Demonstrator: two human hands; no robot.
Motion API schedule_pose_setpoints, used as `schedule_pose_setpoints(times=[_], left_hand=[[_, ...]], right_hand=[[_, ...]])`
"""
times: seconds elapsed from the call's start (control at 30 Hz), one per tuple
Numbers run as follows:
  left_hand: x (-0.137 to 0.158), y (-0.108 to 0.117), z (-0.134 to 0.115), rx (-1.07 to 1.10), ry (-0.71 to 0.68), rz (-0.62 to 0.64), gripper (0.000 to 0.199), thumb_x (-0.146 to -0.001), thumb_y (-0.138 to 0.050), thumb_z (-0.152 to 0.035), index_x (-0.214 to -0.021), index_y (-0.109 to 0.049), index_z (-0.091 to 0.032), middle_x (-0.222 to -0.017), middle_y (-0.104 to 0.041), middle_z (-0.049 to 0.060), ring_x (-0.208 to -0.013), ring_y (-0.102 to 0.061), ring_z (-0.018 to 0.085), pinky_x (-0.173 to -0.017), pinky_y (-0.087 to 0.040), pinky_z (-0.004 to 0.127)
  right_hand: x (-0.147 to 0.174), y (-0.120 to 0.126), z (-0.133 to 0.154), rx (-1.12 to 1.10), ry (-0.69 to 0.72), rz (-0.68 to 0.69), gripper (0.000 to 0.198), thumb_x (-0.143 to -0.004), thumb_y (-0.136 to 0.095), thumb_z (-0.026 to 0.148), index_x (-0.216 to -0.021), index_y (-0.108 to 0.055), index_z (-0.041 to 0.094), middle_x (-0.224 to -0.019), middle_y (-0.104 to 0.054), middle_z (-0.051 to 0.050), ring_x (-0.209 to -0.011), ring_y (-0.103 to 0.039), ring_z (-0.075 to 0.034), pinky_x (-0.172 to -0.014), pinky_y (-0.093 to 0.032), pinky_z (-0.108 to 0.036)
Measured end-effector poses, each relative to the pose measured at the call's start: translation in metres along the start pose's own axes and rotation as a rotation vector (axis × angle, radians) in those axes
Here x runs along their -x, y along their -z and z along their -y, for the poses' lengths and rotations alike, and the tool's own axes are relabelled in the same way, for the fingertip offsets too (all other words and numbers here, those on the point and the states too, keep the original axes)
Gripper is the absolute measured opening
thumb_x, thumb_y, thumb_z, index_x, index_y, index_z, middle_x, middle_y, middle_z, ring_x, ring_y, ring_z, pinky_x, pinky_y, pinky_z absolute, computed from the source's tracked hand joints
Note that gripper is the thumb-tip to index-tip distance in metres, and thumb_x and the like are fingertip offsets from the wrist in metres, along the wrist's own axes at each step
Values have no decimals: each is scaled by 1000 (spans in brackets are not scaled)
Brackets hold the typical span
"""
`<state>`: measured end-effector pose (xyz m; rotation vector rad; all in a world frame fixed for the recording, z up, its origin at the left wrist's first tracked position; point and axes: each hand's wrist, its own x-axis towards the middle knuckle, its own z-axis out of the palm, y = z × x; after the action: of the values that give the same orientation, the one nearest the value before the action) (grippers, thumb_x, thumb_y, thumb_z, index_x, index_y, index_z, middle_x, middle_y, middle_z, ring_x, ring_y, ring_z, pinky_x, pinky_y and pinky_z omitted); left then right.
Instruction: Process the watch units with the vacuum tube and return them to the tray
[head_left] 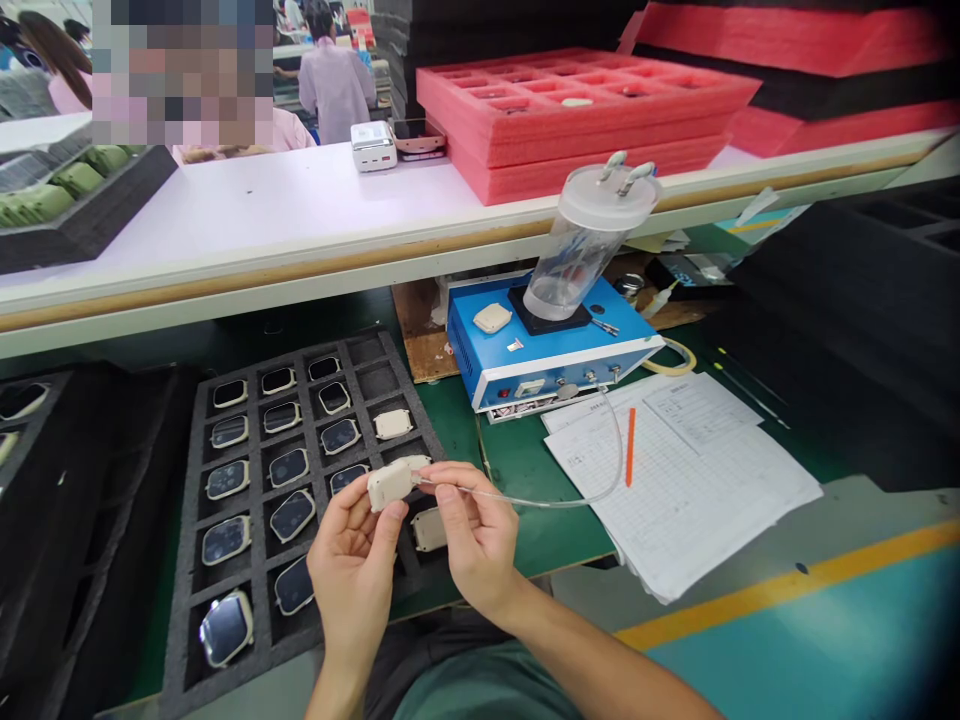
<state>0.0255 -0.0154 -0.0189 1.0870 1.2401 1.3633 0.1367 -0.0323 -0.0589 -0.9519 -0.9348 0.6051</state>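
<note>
My left hand (351,570) pinches a small beige watch case (388,485) between thumb and fingers, above a dark foam tray (259,560). In my right hand (480,545), closed fingers grip the end of a thin clear tube (559,504). Its tip meets the right side of the watch case; whether it enters the case I cannot tell. From there the tube curves up to the front of a blue machine (480,350). Several watches lie screen up in the tray's compartments, and a beige case (394,425) lies back up. Another pale case (430,530) sits under my right hand.
A clear cylinder (574,255) stands on the machine beside a beige piece (492,318). Printed sheets (675,470) with an orange stick (631,448) lie to the right. Red foam trays (525,140) rest on the white shelf (300,220). People sit beyond it.
</note>
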Motion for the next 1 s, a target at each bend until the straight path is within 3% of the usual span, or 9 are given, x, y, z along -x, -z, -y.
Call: schedule_pose_setpoints(times=[0.8, 1.0], left_hand=[[0, 2, -1, 2, 61, -35, 50, -71, -96, -38, -109, -74, -17, -107, -85, 11, -95, -83, 23, -84, -66, 23], [0, 3, 1, -29, 61, -34, 51, -73, -95, -40, -112, -72, -17, -110, -84, 13, -97, -83, 26, -87, -68, 30]], right_hand=[[-3, 0, 2, 23, 10, -4, 21, -106, -57, 19, -112, -75, 27, -106, -78, -6, -100, -76, -20, -87, -66, -34], [-2, 0, 2, 19, 4, -9, 20, -106, -57, 21, -111, -76, 25, -105, -78, -8, -99, -77, -21, -87, -67, -36]])
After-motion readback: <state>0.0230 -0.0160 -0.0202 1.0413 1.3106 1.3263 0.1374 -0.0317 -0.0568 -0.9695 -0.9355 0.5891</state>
